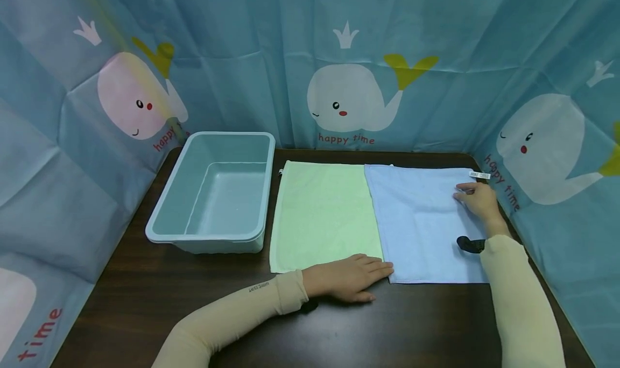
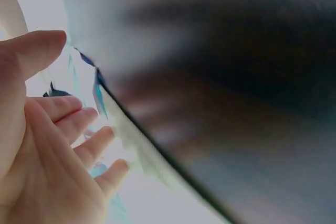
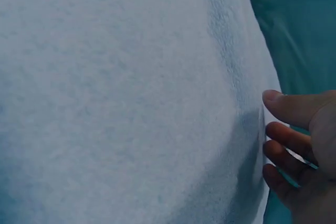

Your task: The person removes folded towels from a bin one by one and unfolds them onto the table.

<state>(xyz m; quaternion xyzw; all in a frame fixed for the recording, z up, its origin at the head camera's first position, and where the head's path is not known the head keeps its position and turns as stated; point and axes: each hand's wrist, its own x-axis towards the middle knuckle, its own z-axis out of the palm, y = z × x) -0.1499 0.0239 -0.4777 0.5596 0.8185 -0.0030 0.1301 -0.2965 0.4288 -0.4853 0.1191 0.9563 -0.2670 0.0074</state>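
A light blue towel lies flat on the table, its left edge over the right edge of a pale green towel. My left hand rests with outstretched fingers at the front, where the two towels meet; the left wrist view shows its palm and spread fingers. At the blue towel's far right part is my right hand, fingers loosely bent. In the right wrist view its thumb and fingers stand apart by the towel's edge, with nothing seen pinched between them; contact there is hard to tell.
A pale blue-green plastic basin stands left of the green towel. A white tag sticks out at the blue towel's far right corner. Blue curtains printed with whales hang behind and beside the dark wooden table.
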